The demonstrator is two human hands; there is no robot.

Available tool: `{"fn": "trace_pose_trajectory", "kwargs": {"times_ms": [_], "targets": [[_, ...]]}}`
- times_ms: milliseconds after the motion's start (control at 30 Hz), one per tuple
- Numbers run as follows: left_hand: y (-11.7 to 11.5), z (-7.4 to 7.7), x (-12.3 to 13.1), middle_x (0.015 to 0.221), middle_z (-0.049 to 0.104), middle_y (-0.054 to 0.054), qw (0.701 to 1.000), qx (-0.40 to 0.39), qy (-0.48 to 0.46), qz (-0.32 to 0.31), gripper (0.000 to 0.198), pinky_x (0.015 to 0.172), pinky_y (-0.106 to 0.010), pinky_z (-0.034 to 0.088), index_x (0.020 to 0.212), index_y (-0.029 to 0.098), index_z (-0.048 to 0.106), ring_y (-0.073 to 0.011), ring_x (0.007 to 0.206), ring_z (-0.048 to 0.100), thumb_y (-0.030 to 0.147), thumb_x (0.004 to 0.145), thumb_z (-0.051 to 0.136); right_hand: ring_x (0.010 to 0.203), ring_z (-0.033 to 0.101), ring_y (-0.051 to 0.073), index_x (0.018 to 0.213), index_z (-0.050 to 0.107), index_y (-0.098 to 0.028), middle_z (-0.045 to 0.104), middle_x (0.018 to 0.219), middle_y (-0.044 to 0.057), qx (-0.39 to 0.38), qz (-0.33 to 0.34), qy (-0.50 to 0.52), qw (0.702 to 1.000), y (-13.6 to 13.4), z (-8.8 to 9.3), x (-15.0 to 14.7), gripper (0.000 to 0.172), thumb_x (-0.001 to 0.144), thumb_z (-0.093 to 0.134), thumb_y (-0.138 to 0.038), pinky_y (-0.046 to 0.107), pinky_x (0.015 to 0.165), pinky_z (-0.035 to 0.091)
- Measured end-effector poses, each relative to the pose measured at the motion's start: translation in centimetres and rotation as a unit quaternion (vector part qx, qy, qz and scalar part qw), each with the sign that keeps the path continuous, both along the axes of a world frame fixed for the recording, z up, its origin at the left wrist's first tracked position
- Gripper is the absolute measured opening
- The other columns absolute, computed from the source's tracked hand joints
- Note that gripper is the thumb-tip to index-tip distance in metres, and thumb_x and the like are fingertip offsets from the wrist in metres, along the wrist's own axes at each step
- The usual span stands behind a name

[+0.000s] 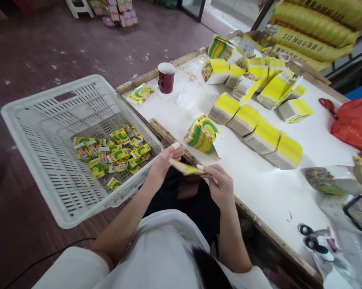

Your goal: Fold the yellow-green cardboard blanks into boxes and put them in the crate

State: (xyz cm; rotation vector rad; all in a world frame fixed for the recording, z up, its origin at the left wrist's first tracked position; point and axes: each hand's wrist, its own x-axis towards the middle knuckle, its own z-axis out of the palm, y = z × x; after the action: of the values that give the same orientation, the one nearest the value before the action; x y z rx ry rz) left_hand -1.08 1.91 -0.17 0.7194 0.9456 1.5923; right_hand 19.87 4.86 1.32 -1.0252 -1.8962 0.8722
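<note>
A flat, small yellow carton [185, 167], slightly blurred, is held above my lap near the table edge. My right hand [221, 182] pinches its right end between thumb and fingers. Its other end lies against my left hand [165, 160], whose fingers are stretched out and apart from a grip. White tape or a cover wraps a fingertip on each hand. Just beyond them, a fanned stack of yellow-green printed cartons [202, 134] leans on the white tabletop [253, 188]. To the left, a white plastic basket [42, 160] contains several small yellow-green boxes [117, 154].
Bundles of flat yellow cartons [267, 136] stand across the table. A maroon mug [166, 78] sits near its left edge. On the right are a red plastic bag [354, 124] and black-handled scissors [310, 237]. Yellow sacks [307, 40] are piled behind.
</note>
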Motion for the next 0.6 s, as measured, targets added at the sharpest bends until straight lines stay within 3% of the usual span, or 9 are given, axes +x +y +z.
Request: {"fn": "trace_pose_trajectory", "kwargs": {"times_ms": [67, 167, 233, 267, 333, 367, 500, 600], "targets": [[-0.2, 0.8, -1.4, 0.134, 0.069, -0.015, 0.996, 0.026, 0.066, -0.058, 0.083, 0.109, -0.047, 0.046, 0.131, 0.023, 0.064, -0.0336, 0.126, 0.063, 0.081, 0.073, 0.064, 0.088, 0.062, 0.022, 0.098, 0.079, -0.036, 0.070, 0.089, 0.004, 0.079, 0.023, -0.059, 0.995, -0.2, 0.7, 0.5, 0.034, 0.092, 0.056, -0.011, 0.041, 0.084, 0.053], [-0.8, 1.7, -1.5, 0.136, 0.067, -0.013, 0.949, 0.028, 0.272, -0.159, 0.096, 0.107, -0.047, 0.047, 0.136, 0.024, 0.059, -0.0359, 0.126, 0.062, 0.056, 0.053, 0.093, 0.096, 0.060, 0.025, 0.096, 0.078, -0.041, 0.067, 0.087, 0.003, 0.139, 0.049, -0.088, 0.985, -0.9, 0.6, 0.4, 0.035, 0.092, 0.058, -0.012, 0.052, 0.107, 0.044], [-1.3, 1.8, -0.3, 0.124, 0.072, -0.010, 0.915, 0.009, 0.363, -0.178, 0.082, 0.097, -0.043, 0.053, 0.134, 0.024, 0.058, -0.0324, 0.112, 0.069, 0.042, 0.061, 0.091, 0.113, 0.058, 0.028, 0.113, 0.072, -0.040, 0.067, 0.104, 0.005, 0.144, -0.016, -0.047, 0.988, -1.4, -0.1, -0.2, 0.031, 0.090, 0.064, -0.019, 0.057, 0.118, 0.032], [-1.5, 1.7, 0.4, 0.119, 0.072, -0.009, 0.904, 0.000, 0.390, -0.172, 0.073, 0.093, -0.041, 0.055, 0.133, 0.024, 0.056, -0.0305, 0.106, 0.070, 0.039, 0.068, 0.086, 0.123, 0.055, 0.030, 0.126, 0.065, -0.038, 0.064, 0.118, 0.007, 0.128, -0.067, -0.008, 0.989, -1.6, -0.5, -0.6, 0.039, 0.089, 0.068, -0.025, 0.059, 0.120, 0.029], [-1.9, 1.1, 2.0, 0.118, 0.071, -0.009, 0.892, -0.012, 0.429, -0.144, 0.068, 0.090, -0.040, 0.055, 0.135, 0.023, 0.050, -0.0291, 0.103, 0.071, 0.035, 0.074, 0.079, 0.137, 0.048, 0.032, 0.146, 0.046, -0.032, 0.055, 0.139, 0.012, 0.035, -0.134, 0.091, 0.986, -1.7, -1.1, -1.4, 0.064, 0.087, 0.071, -0.039, 0.059, 0.120, 0.031], [-2.0, 0.8, 2.6, 0.120, 0.069, -0.010, 0.885, -0.011, 0.447, -0.130, 0.071, 0.090, -0.040, 0.055, 0.137, 0.023, 0.046, -0.0298, 0.106, 0.070, 0.034, 0.075, 0.078, 0.137, 0.049, 0.032, 0.149, 0.041, -0.029, 0.053, 0.143, 0.014, -0.039, -0.130, 0.139, 0.981, -1.7, -1.2, -1.7, 0.070, 0.088, 0.069, -0.046, 0.057, 0.118, 0.035], [-2.2, -0.4, 3.5, 0.126, 0.063, -0.014, 0.857, 0.045, 0.503, -0.105, 0.074, 0.093, -0.044, 0.054, 0.139, 0.023, 0.039, -0.0331, 0.113, 0.067, 0.031, 0.075, 0.074, 0.117, 0.067, 0.031, 0.138, 0.056, -0.025, 0.071, 0.124, 0.012, -0.337, 0.019, 0.236, 0.911, -1.4, -0.8, -2.7, 0.060, 0.091, 0.056, -0.061, 0.050, 0.103, 0.054], [-2.1, -0.6, 3.1, 0.127, 0.061, -0.014, 0.839, 0.088, 0.524, -0.118, 0.066, 0.087, -0.044, 0.055, 0.132, 0.024, 0.043, -0.0333, 0.109, 0.067, 0.026, 0.073, 0.072, 0.112, 0.069, 0.030, 0.133, 0.063, -0.026, 0.075, 0.116, 0.010, -0.403, 0.086, 0.231, 0.882, -1.3, -0.7, -2.7, 0.060, 0.088, 0.058, -0.066, 0.047, 0.096, 0.058]]}}
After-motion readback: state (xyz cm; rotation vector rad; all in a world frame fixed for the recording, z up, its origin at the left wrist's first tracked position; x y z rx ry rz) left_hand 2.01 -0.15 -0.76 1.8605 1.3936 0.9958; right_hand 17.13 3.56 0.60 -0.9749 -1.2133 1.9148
